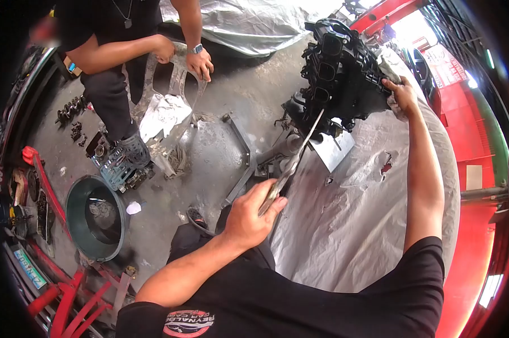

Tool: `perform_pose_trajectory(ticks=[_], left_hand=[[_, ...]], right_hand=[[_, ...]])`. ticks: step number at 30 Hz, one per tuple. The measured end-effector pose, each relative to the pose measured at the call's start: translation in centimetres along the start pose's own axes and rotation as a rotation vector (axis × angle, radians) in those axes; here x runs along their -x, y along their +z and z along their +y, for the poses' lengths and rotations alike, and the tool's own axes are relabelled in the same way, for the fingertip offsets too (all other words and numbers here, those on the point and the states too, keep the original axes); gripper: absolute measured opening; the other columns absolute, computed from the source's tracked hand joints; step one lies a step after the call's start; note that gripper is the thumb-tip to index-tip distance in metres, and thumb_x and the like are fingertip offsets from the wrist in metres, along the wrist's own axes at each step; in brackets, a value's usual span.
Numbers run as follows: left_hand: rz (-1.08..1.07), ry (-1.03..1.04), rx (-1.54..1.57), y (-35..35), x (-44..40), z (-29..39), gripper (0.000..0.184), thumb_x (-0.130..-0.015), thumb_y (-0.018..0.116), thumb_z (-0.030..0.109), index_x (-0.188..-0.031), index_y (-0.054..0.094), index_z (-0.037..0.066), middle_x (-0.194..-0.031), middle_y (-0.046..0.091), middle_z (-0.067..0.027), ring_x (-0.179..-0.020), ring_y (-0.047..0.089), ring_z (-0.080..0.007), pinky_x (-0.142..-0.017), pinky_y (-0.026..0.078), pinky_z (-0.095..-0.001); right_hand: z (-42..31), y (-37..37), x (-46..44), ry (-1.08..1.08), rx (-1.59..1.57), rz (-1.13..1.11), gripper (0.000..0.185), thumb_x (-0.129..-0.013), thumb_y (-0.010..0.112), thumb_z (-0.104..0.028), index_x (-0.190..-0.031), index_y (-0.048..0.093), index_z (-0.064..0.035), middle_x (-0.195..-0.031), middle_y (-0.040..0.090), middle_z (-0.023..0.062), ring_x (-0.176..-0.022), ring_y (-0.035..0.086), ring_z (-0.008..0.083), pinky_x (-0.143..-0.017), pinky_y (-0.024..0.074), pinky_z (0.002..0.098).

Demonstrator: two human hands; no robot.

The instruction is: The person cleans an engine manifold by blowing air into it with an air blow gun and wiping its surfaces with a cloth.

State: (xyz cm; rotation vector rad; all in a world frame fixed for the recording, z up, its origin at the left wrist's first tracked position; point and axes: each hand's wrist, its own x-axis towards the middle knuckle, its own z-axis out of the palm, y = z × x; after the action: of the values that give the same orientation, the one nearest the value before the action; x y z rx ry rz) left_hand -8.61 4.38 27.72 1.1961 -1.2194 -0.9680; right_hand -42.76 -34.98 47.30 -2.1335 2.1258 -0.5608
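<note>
I'm holding my hands well apart, each one clamped on something. My left hand [249, 217] is closing around the handle end of a long, slender tool [293, 166], which is pointing up and away from me. My right hand [402, 96] is stretching farther forward and gripping the side of a black ribbed engine part [342, 79].

That part is sitting directly to the left of my right hand, touching it, and is lying ahead of my left hand, a little to its right. Its row of rounded openings is facing toward me. Only the tool is bridging the gap from my left hand: its thin tip is reaching the part's near end, though I cannot tell whether it is touching there.

A pale flat panel [332, 151] is tilting just below the part, and a wrinkled grey sheet [344, 225] is spreading beneath my right arm.

Across from me, a co-worker is resting a hand [201, 65] on a grimy chair [178, 67], where a white cloth [164, 115] is lying. On the floor to my left, a dark tub [77, 211] is standing beside a metal engine block [119, 169].
</note>
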Motion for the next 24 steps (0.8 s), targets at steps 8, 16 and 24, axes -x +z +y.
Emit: perform_pose_trajectory(ticks=[8, 16, 24], left_hand=[[0.017, -0.113, -0.017, 1.5, -5.9, 1.6, 0.035, -0.099, 0.072, 0.025, -0.121, 0.065, -0.001, -0.069, 0.063, -0.0039, -0.053, 0.056, -0.0098, -0.052, 0.047, -0.0313], [0.119, -0.200, -0.028, 5.7, -6.8, 1.2, 0.033, -0.096, 0.073, 0.027, -0.116, 0.066, 0.001, -0.083, 0.069, -0.0213, -0.076, 0.070, -0.0353, -0.069, 0.053, -0.0429], [0.119, -0.331, -0.011, 9.2, -6.9, 0.7, 0.037, -0.096, 0.074, 0.026, -0.123, 0.066, 0.003, -0.087, 0.073, -0.0180, -0.080, 0.073, -0.0316, -0.072, 0.055, -0.0403]], right_hand=[[0.9, 0.1, -0.8, 0.011, 0.082, -0.019, 0.098, -0.079, 0.080, -0.060, -0.146, 0.050, 0.0052, -0.130, 0.067, 0.0288, -0.124, 0.064, 0.0376, -0.106, 0.0473, 0.0419], [0.3, 0.4, -0.3, -0.066, 0.086, 0.085, 0.088, -0.077, 0.085, -0.056, -0.136, 0.060, 0.0038, -0.125, 0.070, 0.0250, -0.122, 0.065, 0.0353, -0.104, 0.0487, 0.0417], [0.0, -0.1, -0.3, -0.088, 0.108, -0.012, 0.082, -0.078, 0.079, -0.063, -0.135, 0.063, -0.0058, -0.128, 0.071, 0.0179, -0.124, 0.065, 0.0346, -0.103, 0.0488, 0.0454]])
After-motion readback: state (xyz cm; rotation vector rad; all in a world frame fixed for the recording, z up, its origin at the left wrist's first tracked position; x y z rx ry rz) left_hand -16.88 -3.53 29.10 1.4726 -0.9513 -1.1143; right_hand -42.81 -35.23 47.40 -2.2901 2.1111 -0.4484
